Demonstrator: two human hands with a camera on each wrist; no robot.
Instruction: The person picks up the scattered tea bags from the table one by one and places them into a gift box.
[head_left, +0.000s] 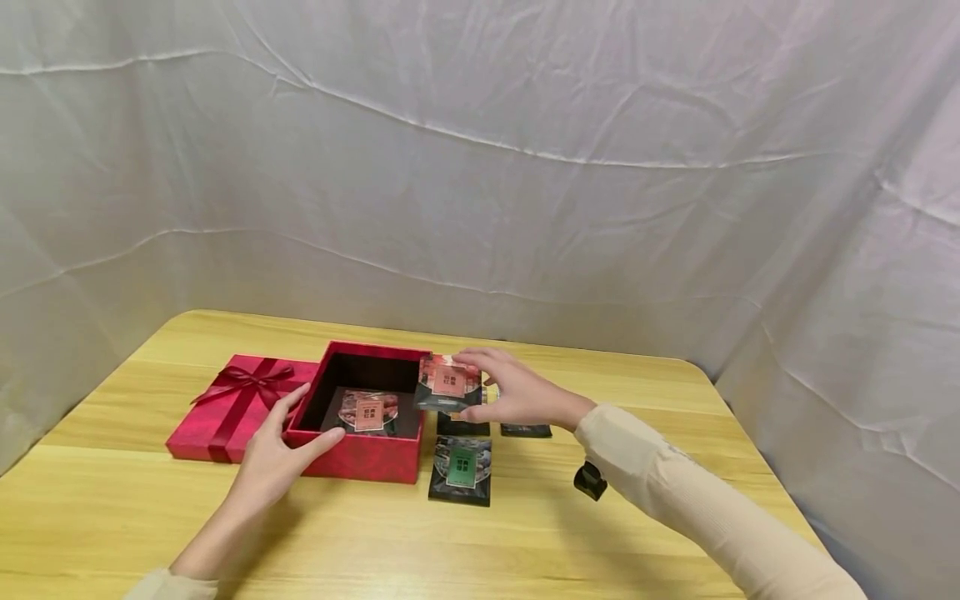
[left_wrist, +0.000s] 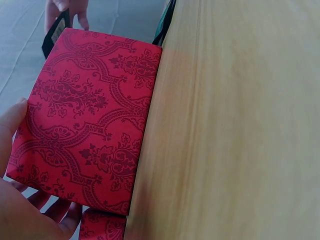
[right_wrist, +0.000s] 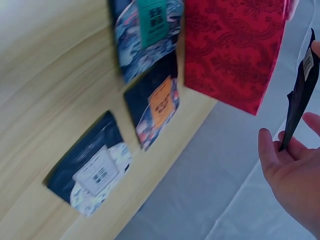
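Observation:
An open red patterned gift box [head_left: 360,460] stands on the table, with a red-labelled sachet [head_left: 369,414] lying inside. At its near left corner my left hand [head_left: 273,458] holds the box, thumb by the front rim and fingers along the left wall. My right hand [head_left: 517,392] pinches another red-labelled sachet [head_left: 450,382], raised above the box's right rim. The left wrist view shows the box's front wall [left_wrist: 90,120] between thumb and fingers. In the right wrist view the held sachet [right_wrist: 302,85] appears edge-on.
Right of the box lie a green-labelled sachet [head_left: 461,471], an orange-labelled one [right_wrist: 159,102] and a white-labelled one [right_wrist: 95,167]. A red lid [head_left: 240,408] with a bow sits left of the box. White cloth [head_left: 480,167] hangs behind the wooden table [head_left: 375,550].

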